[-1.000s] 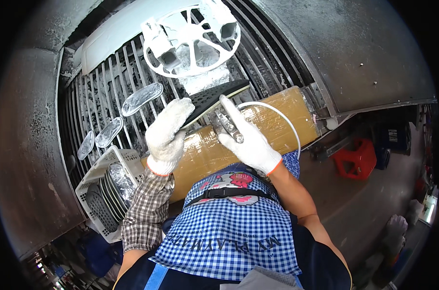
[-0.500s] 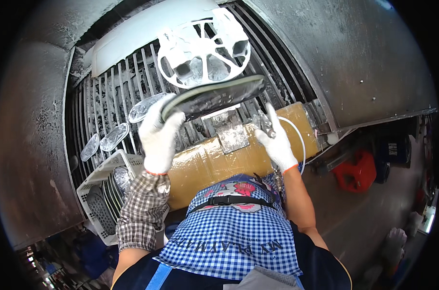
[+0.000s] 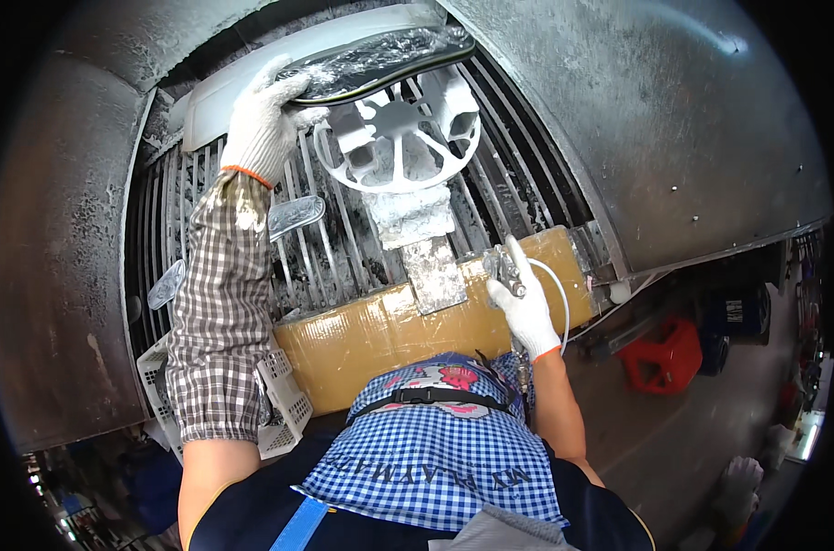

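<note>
My gloved left hand [image 3: 261, 124] grips the left end of a dark, shoe-sole-shaped piece [image 3: 380, 62] partly covered in shiny clear film, with a thin yellowish line along its edge. The piece is held above the far side of a white-crusted spoked turntable [image 3: 403, 165]. Lower right, my gloved right hand [image 3: 532, 312] is closed around a small metal spray gun [image 3: 506, 268] with a white hose [image 3: 562, 292]. Its index finger points up, away from me. The gun is near the front edge of the grating, apart from the sole.
Shiny film-covered oval pieces [image 3: 296, 216] lie on the metal grating [image 3: 330, 248]. Metal booth walls [image 3: 647, 147] rise on both sides. A brown board [image 3: 343, 340] runs along the front. A white plastic basket [image 3: 287, 404] stands lower left; a red plastic container [image 3: 660, 354] sits at right.
My left hand has carried the sole-shaped piece away from me, from the turntable's near side to above its far side. The turntable's base now shows. My right hand keeps the spray gun, slightly lower in view.
</note>
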Demonstrator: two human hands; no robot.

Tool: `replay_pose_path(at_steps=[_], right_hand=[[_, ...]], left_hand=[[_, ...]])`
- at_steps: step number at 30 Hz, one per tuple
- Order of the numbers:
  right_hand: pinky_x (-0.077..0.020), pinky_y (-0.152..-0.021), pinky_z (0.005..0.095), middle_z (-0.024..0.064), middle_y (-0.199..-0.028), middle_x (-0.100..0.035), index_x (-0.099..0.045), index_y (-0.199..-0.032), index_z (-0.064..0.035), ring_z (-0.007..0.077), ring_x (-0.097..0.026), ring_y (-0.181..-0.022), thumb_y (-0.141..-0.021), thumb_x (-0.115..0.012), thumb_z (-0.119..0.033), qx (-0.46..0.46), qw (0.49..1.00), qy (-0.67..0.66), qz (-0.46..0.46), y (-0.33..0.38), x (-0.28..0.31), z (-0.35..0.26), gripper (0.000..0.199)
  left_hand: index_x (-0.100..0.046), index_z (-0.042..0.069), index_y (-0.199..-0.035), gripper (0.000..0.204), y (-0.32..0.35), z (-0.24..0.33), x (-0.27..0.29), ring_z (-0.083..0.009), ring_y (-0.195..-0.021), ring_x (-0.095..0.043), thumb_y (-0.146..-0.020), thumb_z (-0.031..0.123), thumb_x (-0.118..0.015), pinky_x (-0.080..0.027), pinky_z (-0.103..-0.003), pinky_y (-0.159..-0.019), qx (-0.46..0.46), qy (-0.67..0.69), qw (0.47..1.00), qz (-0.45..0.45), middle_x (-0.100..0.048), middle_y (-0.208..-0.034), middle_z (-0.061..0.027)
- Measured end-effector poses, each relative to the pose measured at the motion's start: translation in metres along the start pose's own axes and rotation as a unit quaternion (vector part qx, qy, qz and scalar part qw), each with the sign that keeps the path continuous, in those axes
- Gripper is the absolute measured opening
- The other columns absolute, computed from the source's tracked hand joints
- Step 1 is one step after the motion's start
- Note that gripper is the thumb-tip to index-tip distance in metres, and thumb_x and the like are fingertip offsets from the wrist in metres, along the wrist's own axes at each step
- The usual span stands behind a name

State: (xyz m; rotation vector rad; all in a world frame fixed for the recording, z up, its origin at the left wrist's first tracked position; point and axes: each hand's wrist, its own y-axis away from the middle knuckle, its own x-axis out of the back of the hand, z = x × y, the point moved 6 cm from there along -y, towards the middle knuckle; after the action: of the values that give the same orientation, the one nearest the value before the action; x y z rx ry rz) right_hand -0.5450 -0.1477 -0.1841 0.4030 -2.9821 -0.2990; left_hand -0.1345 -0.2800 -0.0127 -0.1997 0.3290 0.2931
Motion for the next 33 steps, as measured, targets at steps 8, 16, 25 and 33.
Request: replay_pose_path(at_steps=[8,16,25,33], right_hand=[[-0.0378,-0.121,0.0326,0.02,-0.163,-0.049,-0.027,-0.171,-0.0039,0.0233,-0.05,-0.146,-0.097,-0.065,-0.003,0.003,1.0,-0.003,0.006,0.001,0.002,-0.005,0.083],[-0.0381,-0.121,0.0322,0.0193,-0.162,-0.05,-0.027,-0.171,-0.003,0.0227,-0.051,-0.145,-0.097,-0.064,-0.001,-0.001,1.0,-0.007,-0.001,0.002,0.001,-0.006,0.083],[-0.0403,-0.118,0.0309,0.0142,-0.156,-0.055,-0.028,-0.17,-0.002,0.0191,-0.055,-0.137,-0.097,-0.065,-0.002,-0.019,0.999,-0.032,0.003,0.004,-0.006,-0.005,0.082],[-0.0401,-0.119,0.0329,0.0149,-0.157,-0.054,-0.03,-0.169,0.0005,0.0192,-0.054,-0.139,-0.101,-0.069,-0.011,-0.006,1.0,-0.017,-0.002,0.006,-0.004,-0.009,0.079]], left_hand=[[-0.052,-0.006,-0.15,0.05,-0.016,-0.008,-0.005,-0.0263,-0.104,-0.074,-0.102,-0.001,-0.064,-0.07,-0.035,-0.07,0.037,-0.045,0.998,0.002,-0.066,-0.129,-0.0199],[-0.05,-0.008,-0.15,0.051,-0.019,-0.013,-0.008,-0.0257,-0.099,-0.075,-0.102,0.0,-0.064,-0.07,-0.032,-0.067,0.042,-0.056,0.997,0.013,-0.066,-0.13,-0.0221],[-0.047,-0.01,-0.155,0.065,-0.024,0.0,0.009,-0.012,-0.068,-0.07,-0.099,0.01,-0.074,-0.055,-0.022,-0.052,0.008,-0.245,0.969,0.017,-0.074,-0.109,-0.0163],[-0.051,-0.009,-0.152,0.066,-0.024,-0.007,0.02,-0.01,-0.064,-0.067,-0.096,0.012,-0.078,-0.053,-0.021,-0.052,0.013,-0.291,0.956,0.045,-0.076,-0.099,-0.0138]])
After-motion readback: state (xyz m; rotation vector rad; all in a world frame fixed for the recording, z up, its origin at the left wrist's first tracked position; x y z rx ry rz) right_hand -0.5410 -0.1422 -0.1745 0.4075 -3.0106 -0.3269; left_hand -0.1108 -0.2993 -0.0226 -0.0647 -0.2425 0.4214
